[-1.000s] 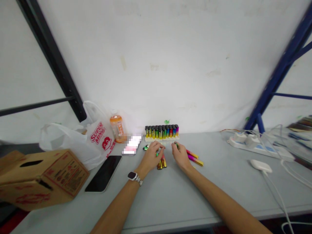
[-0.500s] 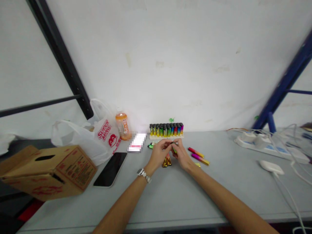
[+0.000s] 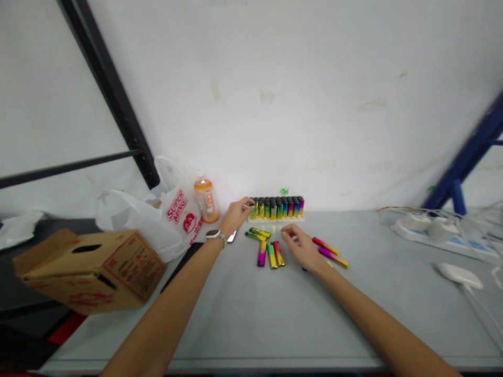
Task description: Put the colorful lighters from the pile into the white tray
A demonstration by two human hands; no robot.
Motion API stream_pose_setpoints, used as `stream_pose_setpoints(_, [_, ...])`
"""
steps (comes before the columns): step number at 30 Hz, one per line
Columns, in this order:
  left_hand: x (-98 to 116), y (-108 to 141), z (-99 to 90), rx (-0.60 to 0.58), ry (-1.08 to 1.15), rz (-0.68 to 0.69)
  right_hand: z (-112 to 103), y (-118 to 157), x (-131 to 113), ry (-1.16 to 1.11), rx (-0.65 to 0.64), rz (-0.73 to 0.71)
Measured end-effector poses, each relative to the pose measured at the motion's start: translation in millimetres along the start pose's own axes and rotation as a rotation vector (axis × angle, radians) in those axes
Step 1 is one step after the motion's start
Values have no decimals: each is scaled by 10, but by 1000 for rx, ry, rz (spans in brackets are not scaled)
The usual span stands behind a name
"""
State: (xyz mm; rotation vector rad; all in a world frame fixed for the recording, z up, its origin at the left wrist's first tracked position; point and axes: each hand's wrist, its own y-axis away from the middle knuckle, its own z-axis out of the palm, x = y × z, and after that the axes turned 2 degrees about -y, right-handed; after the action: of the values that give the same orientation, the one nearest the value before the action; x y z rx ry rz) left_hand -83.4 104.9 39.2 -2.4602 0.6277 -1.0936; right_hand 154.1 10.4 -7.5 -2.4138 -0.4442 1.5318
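My left hand [image 3: 237, 213] is at the left end of the rack, its fingers pinched on a lighter there. The white rack [image 3: 293, 220] holds rows of upright lighters [image 3: 279, 208] in bright colours with black tops. My right hand [image 3: 301, 244] hovers low over the table with its fingers apart and nothing in them. Between the hands lie loose lighters: a pink and yellow one [image 3: 262, 253], a green and gold one [image 3: 272, 255], a red and gold one [image 3: 279, 253] and green-yellow ones [image 3: 257, 235]. A red one [image 3: 326, 245] and a purple one [image 3: 334, 257] lie right of my right hand.
At the left are a cardboard box [image 3: 90, 272], a white plastic bag [image 3: 173, 230], an orange bottle [image 3: 206, 200] and a dark phone [image 3: 182, 266] partly under my left arm. A power strip [image 3: 448, 235] with cables and a white charger [image 3: 459, 275] sit at the right.
My hands have come apart. The left moved up and left to the rack's end; the right drew back slightly and opened. The view has shifted, and more loose lighters show between the hands.
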Motion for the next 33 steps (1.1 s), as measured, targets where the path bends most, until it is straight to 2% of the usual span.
stream_pose_setpoints(4, [-81,-147,94,-31,-71,45,18,28,-37,69,-52,-70])
stream_pose_setpoints(8, [-152,-259,153,-84,8,45,22,26,-44,91,-84,-48])
stream_pose_setpoints(12, [-197,-325,107,-158,58,49,19,19,-29,97,-99,-43])
stream_pose_setpoints(17, [-210,-347,41,-198,-6,73,13,6,-1,155,-103,-47])
stream_pose_setpoints(21, [-199,-311,84,-134,-92,101,19,-7,33,353,-107,-22])
stream_pose_setpoints(25, [-177,-216,172,-54,-265,196,38,-2,30,543,-115,6])
stream_pose_setpoints(28, [-151,-130,200,-21,-385,235,55,-2,3,576,-120,13])
stream_pose_setpoints(33, [-92,-48,155,14,-532,202,80,-29,-41,584,-121,40])
